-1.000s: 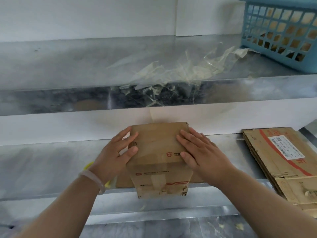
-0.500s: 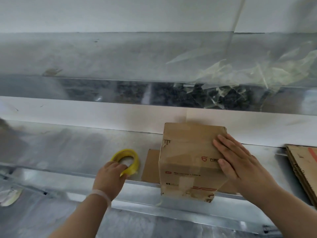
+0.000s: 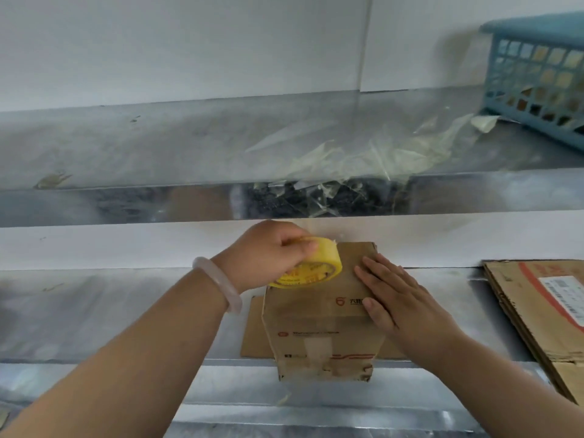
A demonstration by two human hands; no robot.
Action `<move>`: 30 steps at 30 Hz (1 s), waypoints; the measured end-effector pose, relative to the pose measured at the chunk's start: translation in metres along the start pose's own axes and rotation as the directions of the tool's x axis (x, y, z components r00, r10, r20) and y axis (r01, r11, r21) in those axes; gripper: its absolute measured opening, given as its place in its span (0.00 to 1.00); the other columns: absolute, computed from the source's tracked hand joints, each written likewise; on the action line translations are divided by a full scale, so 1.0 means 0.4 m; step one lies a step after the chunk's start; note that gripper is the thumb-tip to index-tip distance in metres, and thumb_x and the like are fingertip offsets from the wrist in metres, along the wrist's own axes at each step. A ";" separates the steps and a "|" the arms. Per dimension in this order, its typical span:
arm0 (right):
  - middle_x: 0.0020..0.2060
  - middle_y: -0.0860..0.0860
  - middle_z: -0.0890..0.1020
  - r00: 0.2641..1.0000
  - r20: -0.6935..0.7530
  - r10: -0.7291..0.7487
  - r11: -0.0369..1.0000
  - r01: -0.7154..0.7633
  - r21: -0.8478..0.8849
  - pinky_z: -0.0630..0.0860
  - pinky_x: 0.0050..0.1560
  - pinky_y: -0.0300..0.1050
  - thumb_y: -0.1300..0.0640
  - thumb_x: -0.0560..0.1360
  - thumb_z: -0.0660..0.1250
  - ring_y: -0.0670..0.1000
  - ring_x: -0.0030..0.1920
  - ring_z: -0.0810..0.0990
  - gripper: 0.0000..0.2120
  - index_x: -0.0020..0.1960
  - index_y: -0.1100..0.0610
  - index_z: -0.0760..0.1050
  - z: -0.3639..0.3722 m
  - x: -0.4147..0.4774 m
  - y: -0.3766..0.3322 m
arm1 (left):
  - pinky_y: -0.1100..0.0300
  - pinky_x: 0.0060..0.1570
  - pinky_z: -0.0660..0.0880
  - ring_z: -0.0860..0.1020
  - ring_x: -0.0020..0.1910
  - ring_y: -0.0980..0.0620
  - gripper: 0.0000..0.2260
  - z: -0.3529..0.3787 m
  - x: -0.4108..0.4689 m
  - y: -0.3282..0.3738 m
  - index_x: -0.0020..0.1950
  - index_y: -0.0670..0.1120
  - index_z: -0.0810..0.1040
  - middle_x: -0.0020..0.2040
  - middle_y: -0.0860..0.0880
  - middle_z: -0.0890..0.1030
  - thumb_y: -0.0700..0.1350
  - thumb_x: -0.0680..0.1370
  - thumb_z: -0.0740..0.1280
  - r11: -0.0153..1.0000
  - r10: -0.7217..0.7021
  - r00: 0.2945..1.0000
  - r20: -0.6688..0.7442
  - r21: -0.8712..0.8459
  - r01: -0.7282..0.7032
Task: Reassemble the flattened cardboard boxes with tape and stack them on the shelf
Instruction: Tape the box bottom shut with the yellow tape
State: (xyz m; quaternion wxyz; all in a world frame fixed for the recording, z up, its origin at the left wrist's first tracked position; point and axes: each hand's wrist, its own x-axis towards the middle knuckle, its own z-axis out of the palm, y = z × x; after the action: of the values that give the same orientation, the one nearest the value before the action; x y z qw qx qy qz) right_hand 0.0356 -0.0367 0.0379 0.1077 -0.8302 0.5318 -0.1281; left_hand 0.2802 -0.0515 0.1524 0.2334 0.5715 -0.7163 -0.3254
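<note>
While left hand (image 3: 264, 256) grips tape roll (image 3: 311, 263), right hand (image 3: 399, 300) flat on box (image 3: 319, 324), box front overhanging shelf edge (image 3: 158, 362)

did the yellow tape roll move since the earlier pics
Yes. From the shelf left of the cardboard box, the tape roll has risen rightward over the box's top left edge, gripped by the left hand.

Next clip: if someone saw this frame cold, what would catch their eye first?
The yellow tape roll stands out most, gripped in the left hand at the top of the small cardboard box in the middle of the lower shelf. The right hand lies flat on the box's top. Above, a tangle of used clear tape sprawls on the upper shelf beside a blue basket at the far right.
</note>
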 end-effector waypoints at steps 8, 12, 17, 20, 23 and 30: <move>0.73 0.40 0.65 0.991 0.020 0.132 0.936 -0.131 0.327 0.50 0.75 0.39 0.41 0.82 0.54 0.41 0.75 0.56 0.23 0.75 0.45 0.65 -0.076 0.025 -0.055 | 0.61 0.37 0.68 0.73 0.31 0.61 0.09 0.020 0.059 0.000 0.41 0.56 0.79 0.29 0.58 0.76 0.53 0.79 0.63 0.993 -0.015 0.997 0.073 0.120 0.006; 0.49 0.42 0.83 0.954 -0.023 0.300 0.739 -0.217 0.638 0.74 0.52 0.40 0.41 0.79 0.60 0.43 0.51 0.79 0.16 0.56 0.48 0.81 -0.133 0.067 -0.125 | 0.50 0.39 0.73 0.75 0.33 0.53 0.16 0.039 0.062 0.019 0.41 0.45 0.80 0.33 0.49 0.77 0.56 0.78 0.63 0.973 0.037 0.994 0.103 0.224 -0.059; 0.39 0.43 0.82 0.905 -0.090 0.416 0.753 -0.287 0.592 0.74 0.40 0.34 0.44 0.75 0.69 0.42 0.42 0.80 0.08 0.45 0.48 0.81 -0.142 0.091 -0.137 | 0.46 0.43 0.76 0.80 0.40 0.45 0.19 0.047 0.067 0.023 0.45 0.44 0.80 0.41 0.43 0.82 0.59 0.78 0.62 0.957 0.043 0.992 0.116 0.282 -0.074; 0.36 0.43 0.81 0.915 -0.064 0.398 0.805 -0.314 0.504 0.70 0.37 0.33 0.44 0.75 0.68 0.41 0.40 0.78 0.09 0.43 0.48 0.79 -0.154 0.093 -0.137 | 0.45 0.44 0.77 0.80 0.41 0.45 0.19 0.047 0.066 0.019 0.46 0.44 0.81 0.41 0.43 0.82 0.59 0.78 0.62 0.960 0.045 0.992 0.119 0.270 -0.076; 0.32 0.47 0.84 0.922 0.048 0.384 0.778 -0.351 0.520 0.78 0.42 0.41 0.45 0.75 0.68 0.45 0.38 0.82 0.11 0.42 0.52 0.78 -0.169 0.101 -0.137 | 0.46 0.43 0.76 0.80 0.39 0.44 0.19 0.043 0.065 0.019 0.45 0.43 0.80 0.38 0.43 0.81 0.58 0.78 0.62 0.959 0.045 0.992 0.116 0.271 -0.076; 0.38 0.55 0.85 0.929 0.112 0.353 0.639 -0.327 0.696 0.83 0.49 0.52 0.57 0.76 0.70 0.55 0.41 0.85 0.06 0.43 0.59 0.79 -0.202 0.099 -0.143 | 0.50 0.43 0.78 0.80 0.32 0.52 0.22 0.043 0.070 0.023 0.37 0.45 0.80 0.31 0.49 0.80 0.62 0.77 0.62 0.958 0.042 0.991 0.123 0.278 -0.075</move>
State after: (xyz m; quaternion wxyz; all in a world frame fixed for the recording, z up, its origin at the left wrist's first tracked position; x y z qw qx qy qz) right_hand 0.0741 -0.0528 0.1361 0.4288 -0.6083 0.5903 -0.3126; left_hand 0.2554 -0.0739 0.1463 0.1170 0.5576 -0.7843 -0.2455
